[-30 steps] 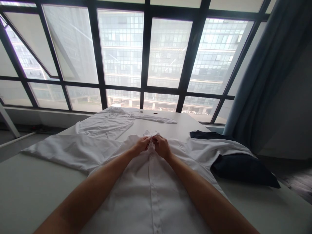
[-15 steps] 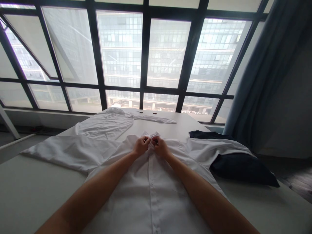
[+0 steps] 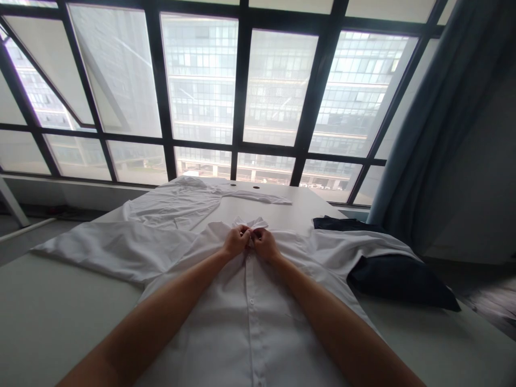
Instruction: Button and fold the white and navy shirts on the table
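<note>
A white button-up shirt (image 3: 250, 322) lies face up on the table, sleeves spread to both sides, its collar (image 3: 252, 222) pointing away from me. My left hand (image 3: 236, 241) and my right hand (image 3: 263, 244) meet just below the collar. Both are closed in a pinch on the shirt's front placket near the top button, knuckles almost touching.
A second white shirt (image 3: 177, 204) lies spread at the far left of the table (image 3: 48, 322). A dark navy garment (image 3: 399, 279) lies at the right under the near shirt's sleeve. A large window (image 3: 242, 91) fills the wall beyond, with a blue curtain (image 3: 439, 118) at the right.
My hands have stayed on the placket below the collar, drawing slightly closer together. The view has shifted a little.
</note>
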### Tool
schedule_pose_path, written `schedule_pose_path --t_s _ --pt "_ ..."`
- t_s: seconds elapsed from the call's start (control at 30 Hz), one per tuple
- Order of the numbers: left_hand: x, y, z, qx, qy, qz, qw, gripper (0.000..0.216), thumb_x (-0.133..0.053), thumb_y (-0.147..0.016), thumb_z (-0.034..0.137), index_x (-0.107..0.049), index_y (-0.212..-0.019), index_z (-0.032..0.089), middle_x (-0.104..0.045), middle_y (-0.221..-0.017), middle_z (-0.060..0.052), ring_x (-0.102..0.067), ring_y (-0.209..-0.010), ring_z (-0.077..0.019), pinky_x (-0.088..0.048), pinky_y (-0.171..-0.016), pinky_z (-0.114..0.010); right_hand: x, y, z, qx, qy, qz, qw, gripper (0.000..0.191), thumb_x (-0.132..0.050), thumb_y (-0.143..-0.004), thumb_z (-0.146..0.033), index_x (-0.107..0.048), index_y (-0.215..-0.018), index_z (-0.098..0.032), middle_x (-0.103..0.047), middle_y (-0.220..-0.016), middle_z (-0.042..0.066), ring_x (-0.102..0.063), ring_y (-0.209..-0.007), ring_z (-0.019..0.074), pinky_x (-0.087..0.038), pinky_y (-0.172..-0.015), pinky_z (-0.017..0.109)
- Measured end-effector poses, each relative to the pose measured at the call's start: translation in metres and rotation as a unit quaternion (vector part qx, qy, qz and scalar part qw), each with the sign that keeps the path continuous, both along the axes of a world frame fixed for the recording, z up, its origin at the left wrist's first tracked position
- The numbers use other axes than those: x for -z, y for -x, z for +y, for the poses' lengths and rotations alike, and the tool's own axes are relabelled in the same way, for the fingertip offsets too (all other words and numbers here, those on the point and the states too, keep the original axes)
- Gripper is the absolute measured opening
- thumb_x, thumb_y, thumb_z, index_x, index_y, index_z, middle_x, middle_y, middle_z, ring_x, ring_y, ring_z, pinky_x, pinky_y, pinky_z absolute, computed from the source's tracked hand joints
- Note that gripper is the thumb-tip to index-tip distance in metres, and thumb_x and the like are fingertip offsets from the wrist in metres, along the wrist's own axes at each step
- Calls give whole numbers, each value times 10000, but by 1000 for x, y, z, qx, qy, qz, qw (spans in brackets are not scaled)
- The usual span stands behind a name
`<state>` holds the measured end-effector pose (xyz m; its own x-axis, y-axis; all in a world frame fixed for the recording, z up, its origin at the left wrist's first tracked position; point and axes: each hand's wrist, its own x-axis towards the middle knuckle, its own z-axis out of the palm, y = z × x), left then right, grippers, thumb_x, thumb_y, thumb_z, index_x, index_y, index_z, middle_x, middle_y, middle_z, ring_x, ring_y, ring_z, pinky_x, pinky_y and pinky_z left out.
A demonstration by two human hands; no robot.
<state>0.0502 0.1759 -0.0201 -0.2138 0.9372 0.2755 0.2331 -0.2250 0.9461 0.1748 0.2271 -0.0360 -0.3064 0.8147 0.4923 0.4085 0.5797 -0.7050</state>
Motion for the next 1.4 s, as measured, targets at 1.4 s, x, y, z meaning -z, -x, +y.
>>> schedule_pose_path --t_s 1.4 --pt "6 19 4 -78 -5 425 902 239 -533 -893 231 -763 -943 193 -715 -1063 -108 -645 -999 -251 -461 -943 -366 -29 -30 -8 -51 -226 -306 923 137 -629 -876 -154 -750 -900 -212 -734 -939 75 -628 -959 225 -392 -914 342"
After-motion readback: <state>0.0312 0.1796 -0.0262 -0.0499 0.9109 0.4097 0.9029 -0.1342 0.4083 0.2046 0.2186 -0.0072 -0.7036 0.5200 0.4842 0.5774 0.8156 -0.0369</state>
